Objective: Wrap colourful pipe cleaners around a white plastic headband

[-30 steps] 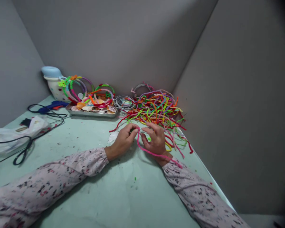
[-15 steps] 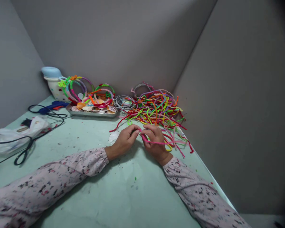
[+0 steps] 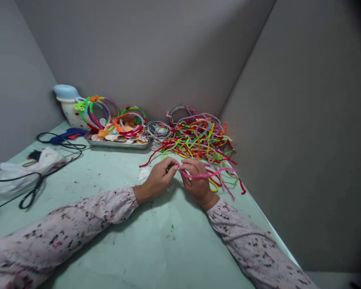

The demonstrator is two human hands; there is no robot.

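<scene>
A pink pipe cleaner (image 3: 210,174) runs from between my fingertips out to the right, across the back of my right hand. My left hand (image 3: 161,175) pinches its end between thumb and forefinger. Close against it, my right hand (image 3: 197,180) has its fingers closed on the same pipe cleaner. Both hands are just above the table, fingertips almost touching. Behind them lies a tangled heap of coloured pipe cleaners (image 3: 203,134), with a few loose strands beside my right hand. What the fingertips do at the pink end is partly hidden.
A metal tray (image 3: 120,145) holds shells and wrapped colourful rings. Grey wire coils (image 3: 159,129) lie beside it. A white cup with a blue lid (image 3: 70,106), a glue gun in blue (image 3: 60,137), a black cable (image 3: 33,194) and a plastic bag (image 3: 21,174) are at left. Walls enclose the table.
The pink pipe cleaner's free length has swung upward and now bends in a different curve over my right hand. My hands have barely moved.
</scene>
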